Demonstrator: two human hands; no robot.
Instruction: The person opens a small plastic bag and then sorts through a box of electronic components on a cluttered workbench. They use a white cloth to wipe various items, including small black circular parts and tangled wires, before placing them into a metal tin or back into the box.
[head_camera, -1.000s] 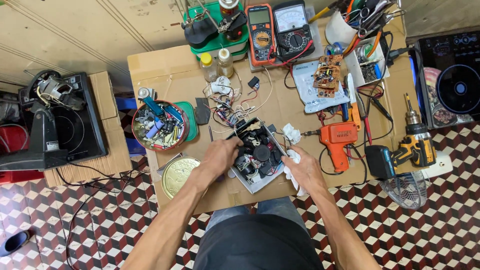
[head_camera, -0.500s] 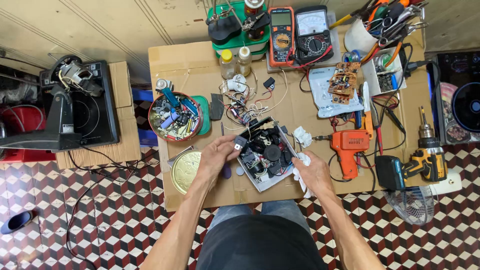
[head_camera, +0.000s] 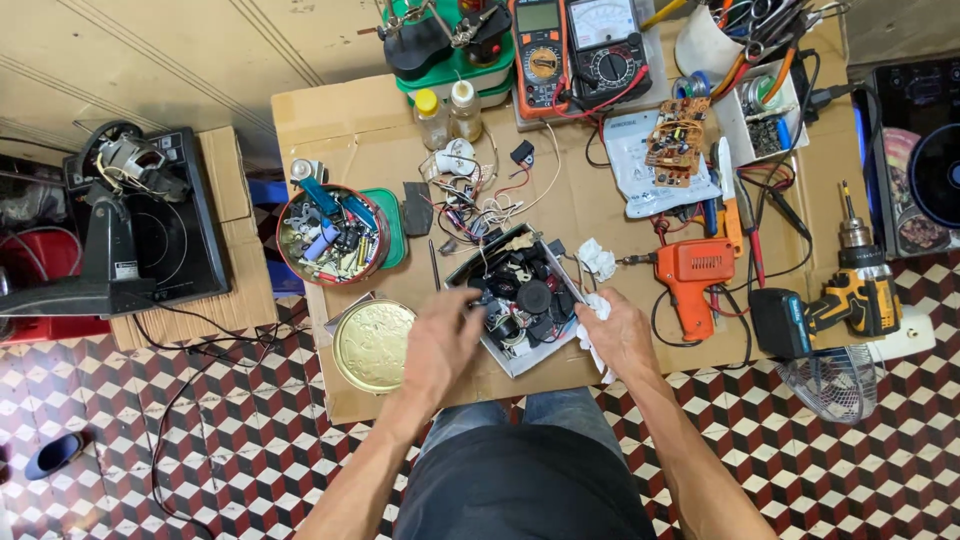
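Our left hand (head_camera: 443, 340) lies open on the box of parts (head_camera: 522, 300) and our right hand (head_camera: 618, 335) grips a white rag (head_camera: 597, 307) beside it.

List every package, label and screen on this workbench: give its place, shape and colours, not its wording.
Orange digital meter: top centre, upright rectangle, grey-green screen.
Grey analogue meter: right of it, white dial face.
White printed pouch: under the circuit board, flat rectangle.
Gold tin lid: beside the left hand, round, embossed.
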